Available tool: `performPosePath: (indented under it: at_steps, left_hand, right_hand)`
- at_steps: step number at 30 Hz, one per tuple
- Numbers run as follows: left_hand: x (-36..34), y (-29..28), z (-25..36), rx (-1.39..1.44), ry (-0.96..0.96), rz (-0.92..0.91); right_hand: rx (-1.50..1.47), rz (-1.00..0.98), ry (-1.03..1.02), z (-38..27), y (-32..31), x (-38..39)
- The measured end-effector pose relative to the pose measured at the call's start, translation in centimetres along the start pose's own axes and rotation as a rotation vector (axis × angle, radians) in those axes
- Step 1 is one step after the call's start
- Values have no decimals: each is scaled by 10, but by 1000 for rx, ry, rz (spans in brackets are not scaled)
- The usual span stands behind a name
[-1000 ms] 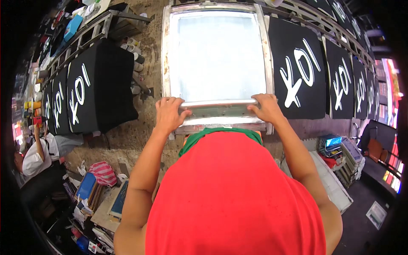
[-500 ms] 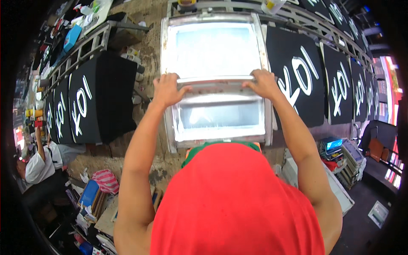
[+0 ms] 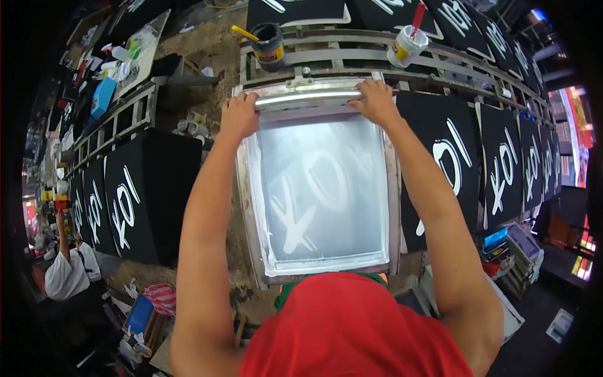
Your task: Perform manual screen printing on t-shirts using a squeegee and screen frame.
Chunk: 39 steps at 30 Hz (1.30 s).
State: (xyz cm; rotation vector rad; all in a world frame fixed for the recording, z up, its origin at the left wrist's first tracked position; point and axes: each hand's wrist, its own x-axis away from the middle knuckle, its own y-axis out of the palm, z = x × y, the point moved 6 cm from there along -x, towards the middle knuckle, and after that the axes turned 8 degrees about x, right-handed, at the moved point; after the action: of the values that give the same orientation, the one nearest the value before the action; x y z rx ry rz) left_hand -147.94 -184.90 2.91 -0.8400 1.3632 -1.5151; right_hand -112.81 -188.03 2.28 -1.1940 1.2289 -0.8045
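My left hand (image 3: 240, 115) and my right hand (image 3: 377, 100) grip the two ends of a long metal squeegee bar (image 3: 304, 99), fingers wrapped over it. The bar lies across the far end of a rectangular screen-printing frame (image 3: 391, 256), which sits between my forearms. Below the bar, the pale mesh (image 3: 336, 223) is exposed, with a thin white film and light lettering showing through it. Thicker white ink lines the mesh's edges.
Black printed fabric panels (image 3: 499, 138) line both sides. A dark pot (image 3: 270, 53) with a yellow stick and a white pot (image 3: 405, 50) with a red stick stand on the metal rail beyond. A co-worker (image 3: 66, 276) is at far left, beside cluttered stacks.
Both hands and the bar have moved from the near end to the far end of the frame. The mesh behind them turned from solid white to translucent. The view shifted, revealing the pots.
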Motion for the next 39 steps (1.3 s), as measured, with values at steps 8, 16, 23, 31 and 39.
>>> performPosePath:
  at_steps: [8,16,23,31,39]
  left_hand:
    - [-14,-6,-9,43,4,-83]
    - [-16,-7,-10,27,-70,-233]
    - [-26,-11,-5,75,-76,-328]
    - [23,15,3,11,-30,-372]
    - [234,0,70,172,44,-238]
  right_hand:
    - [24,-138,34,7,1,-17]
    - [5,-255,15,6,-4,-21]
    - [49,-387,1,7,-9,-31]
    - [94,-602,16,1,6,20]
    - [6,-482,45,-70,-52,231]
